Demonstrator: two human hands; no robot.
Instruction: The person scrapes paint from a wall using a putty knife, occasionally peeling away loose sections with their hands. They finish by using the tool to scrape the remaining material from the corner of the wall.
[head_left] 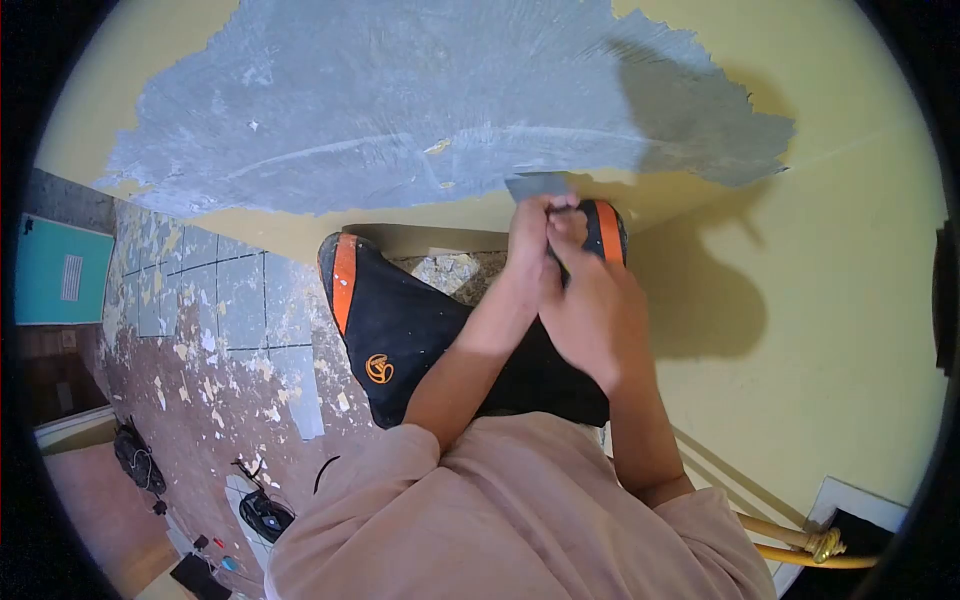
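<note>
A scraper (537, 184) has its flat metal blade against the wall, near the lower edge of a large bare grey patch (400, 90). Yellow paint (820, 270) surrounds that patch with a ragged border. My left hand (532, 245) is closed around the scraper close to the blade. Just to its right, my right hand (598, 310) wraps the handle, with its fingers touching my left hand. Most of the handle is hidden by both hands. Small yellow flakes of paint cling to the grey area.
Paint chips litter the brown floor (230, 375) and its grey tiles at the left. A teal panel (62, 270) stands at the far left. Black bags or cables (265, 515) lie lower left. Yellow pipes (800, 555) run at the lower right, beside a wall opening.
</note>
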